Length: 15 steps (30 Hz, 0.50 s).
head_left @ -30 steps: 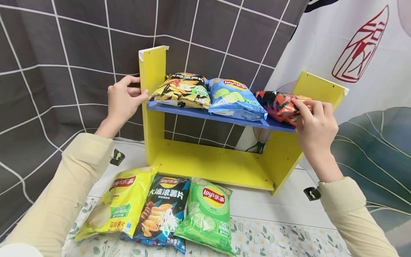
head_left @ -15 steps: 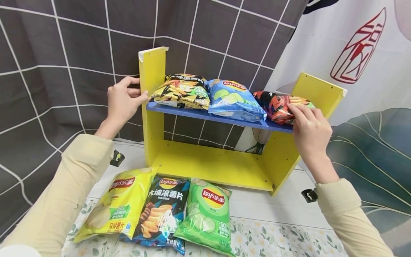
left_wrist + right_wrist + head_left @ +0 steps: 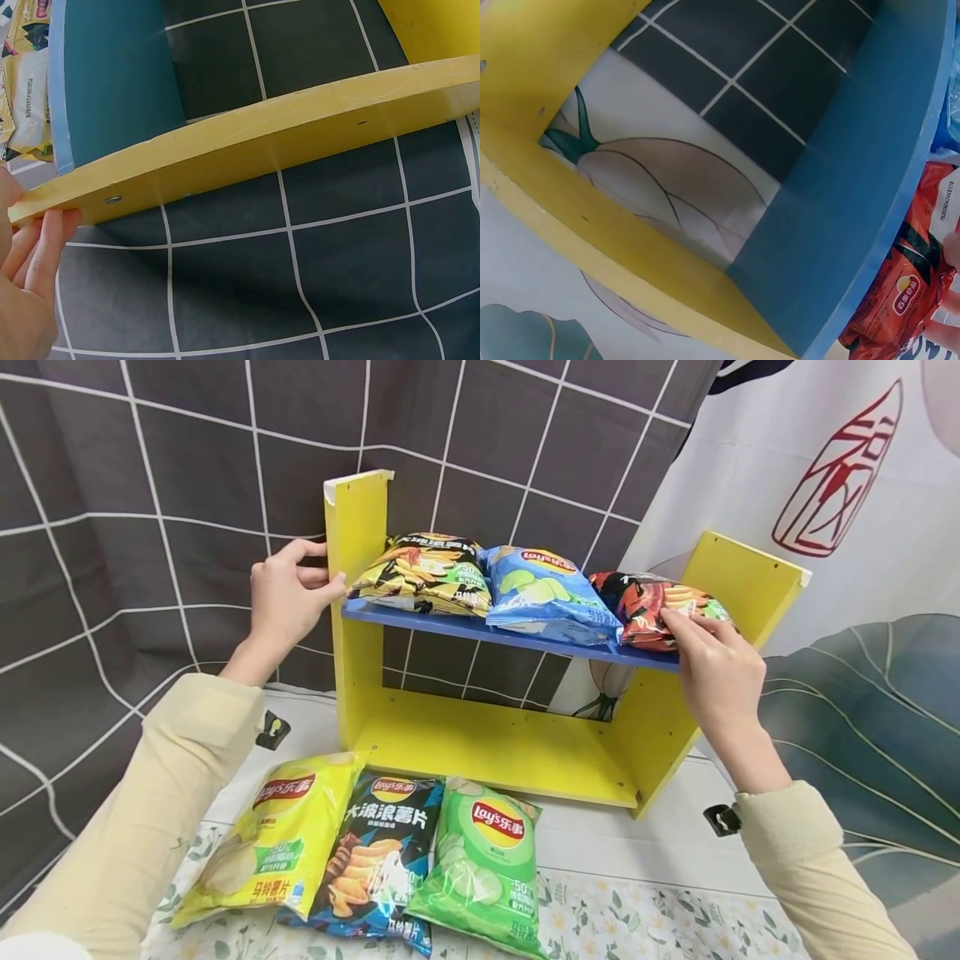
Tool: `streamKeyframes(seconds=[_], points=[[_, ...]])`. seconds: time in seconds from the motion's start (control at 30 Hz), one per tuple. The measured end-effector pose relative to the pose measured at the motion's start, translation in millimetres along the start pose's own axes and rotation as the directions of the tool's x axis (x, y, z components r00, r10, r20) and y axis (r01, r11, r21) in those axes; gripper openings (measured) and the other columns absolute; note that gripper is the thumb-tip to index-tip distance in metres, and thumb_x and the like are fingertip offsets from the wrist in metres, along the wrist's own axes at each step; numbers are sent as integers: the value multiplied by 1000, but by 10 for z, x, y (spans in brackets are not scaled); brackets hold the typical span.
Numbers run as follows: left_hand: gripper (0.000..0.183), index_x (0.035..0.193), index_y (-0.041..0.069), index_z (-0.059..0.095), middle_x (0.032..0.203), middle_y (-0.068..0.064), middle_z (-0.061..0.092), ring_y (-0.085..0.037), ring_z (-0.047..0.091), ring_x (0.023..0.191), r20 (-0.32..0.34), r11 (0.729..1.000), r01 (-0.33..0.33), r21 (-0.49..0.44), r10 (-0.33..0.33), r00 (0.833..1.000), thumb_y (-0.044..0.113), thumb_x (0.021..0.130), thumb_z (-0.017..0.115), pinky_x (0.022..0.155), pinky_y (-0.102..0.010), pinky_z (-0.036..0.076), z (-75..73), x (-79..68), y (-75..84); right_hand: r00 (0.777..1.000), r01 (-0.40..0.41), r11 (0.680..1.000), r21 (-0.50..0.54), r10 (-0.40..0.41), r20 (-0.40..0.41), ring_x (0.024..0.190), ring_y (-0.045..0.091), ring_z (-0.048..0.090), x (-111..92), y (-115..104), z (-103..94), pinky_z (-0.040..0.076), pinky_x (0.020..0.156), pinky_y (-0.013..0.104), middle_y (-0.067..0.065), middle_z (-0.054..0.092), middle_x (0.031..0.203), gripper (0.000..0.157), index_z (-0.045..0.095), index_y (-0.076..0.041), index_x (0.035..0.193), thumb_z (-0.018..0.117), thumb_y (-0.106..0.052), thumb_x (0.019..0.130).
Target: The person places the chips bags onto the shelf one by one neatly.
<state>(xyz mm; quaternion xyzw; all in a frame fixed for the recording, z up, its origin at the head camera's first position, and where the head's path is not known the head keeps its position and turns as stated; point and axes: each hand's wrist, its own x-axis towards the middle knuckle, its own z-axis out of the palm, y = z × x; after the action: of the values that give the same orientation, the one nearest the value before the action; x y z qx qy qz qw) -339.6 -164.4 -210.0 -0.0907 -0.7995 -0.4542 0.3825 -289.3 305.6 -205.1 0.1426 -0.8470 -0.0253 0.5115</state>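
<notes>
On the outer left, my left hand (image 3: 288,589) grips the upright side panel (image 3: 358,531) of a small yellow shelf unit, thumb at the front edge and fingers on the outside. My right hand (image 3: 722,670) holds the front of a red chip bag (image 3: 647,597) at the right end of the blue shelf board (image 3: 450,625). Fingertips (image 3: 952,251) of that hand show against the red bag in the right wrist view; the rest is cut off. A blue chip bag (image 3: 546,589) lies left of the red one, and a black-and-gold chip bag (image 3: 427,572) lies farther left.
Below, yellow (image 3: 281,827), dark blue (image 3: 386,852) and green (image 3: 483,860) chip bags lie side by side in front of the unit's yellow bottom board (image 3: 495,739). Behind hangs a grey gridded curtain (image 3: 202,468). The right side panel (image 3: 738,572) stands beside the red bag.
My right hand has shifted left along the red chip bag, uncovering more of its right end. The left hand stays on the side panel.
</notes>
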Motion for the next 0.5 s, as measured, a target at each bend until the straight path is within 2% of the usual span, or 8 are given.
streamKeyframes(seconds=[0.23,0.33,0.4,0.5], points=[[38,121,3,63,109,-20,70,-28,68,100,3,1000,3,-3,-3,1000,13,85,69,92,-39,54,-1,0,-3,1000,-1,1000,8,1,16,111,36,59,-9,-9,32,53,77,57,11,66,123,45,58,-17,133,60,-2,90],[38,121,3,62,109,-20,70,-28,68,101,4,1000,4,-4,-4,1000,13,85,69,92,-39,53,-1,-2,-4,1000,-3,1000,23,3,19,115,35,57,-15,-22,39,51,89,56,12,65,125,46,58,-15,133,60,-3,89],[38,121,3,62,110,-20,70,-28,68,101,4,1000,3,-6,-3,1000,13,85,69,93,-39,53,-1,-3,-4,999,-12,999,48,10,31,120,35,54,-16,-29,39,44,102,54,15,64,126,46,57,-12,134,59,-3,89],[38,121,2,62,110,-20,69,-29,68,101,5,1000,1,-8,-1,1000,13,85,68,93,-39,53,0,-3,-3,997,-36,997,72,32,65,129,34,47,-15,-40,24,27,117,51,17,61,129,46,55,-10,135,56,-6,90]])
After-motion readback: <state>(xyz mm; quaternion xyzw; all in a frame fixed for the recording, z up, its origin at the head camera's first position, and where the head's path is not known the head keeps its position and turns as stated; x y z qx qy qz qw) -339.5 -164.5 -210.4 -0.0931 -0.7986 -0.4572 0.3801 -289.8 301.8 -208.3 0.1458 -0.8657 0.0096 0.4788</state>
